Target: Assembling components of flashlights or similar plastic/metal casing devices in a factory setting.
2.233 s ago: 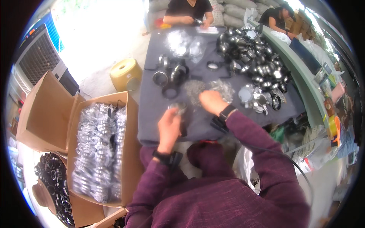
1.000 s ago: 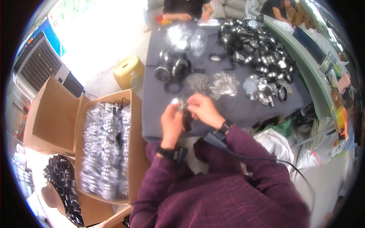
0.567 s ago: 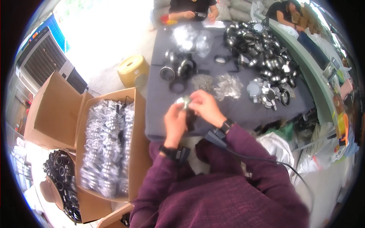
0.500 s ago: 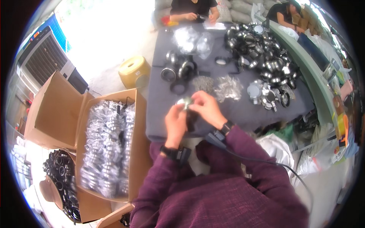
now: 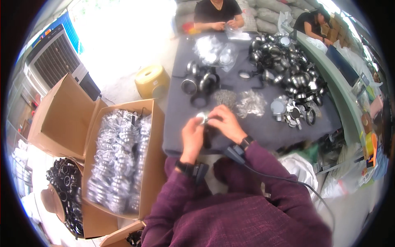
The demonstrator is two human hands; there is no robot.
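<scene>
Near the front edge of the dark table, my left hand (image 5: 192,138) is closed on a small pale, silvery round part (image 5: 201,117). My right hand (image 5: 227,123) pinches the same part from the other side, its fingers bent together. A dark piece hangs below the hands; blur hides its shape. Just beyond them lie a heap of small dark metal bits (image 5: 225,98) and a pile of thin silvery pieces (image 5: 251,103). Several black-and-silver rings (image 5: 189,87) rest farther left. Pale discs with tabs (image 5: 278,107) sit to the right.
A large heap of black-and-silver rings (image 5: 284,61) covers the table's far right. Clear bags (image 5: 214,51) lie at the back. An open cardboard box (image 5: 154,160) of wrapped parts stands left, near a yellow stool (image 5: 152,80). Two other people work beyond. A cable (image 5: 279,176) crosses my right sleeve.
The whole view has shifted, so the table appears slightly lower and farther right. Both my hands stay together on the small part. The person across now handles a clear bag.
</scene>
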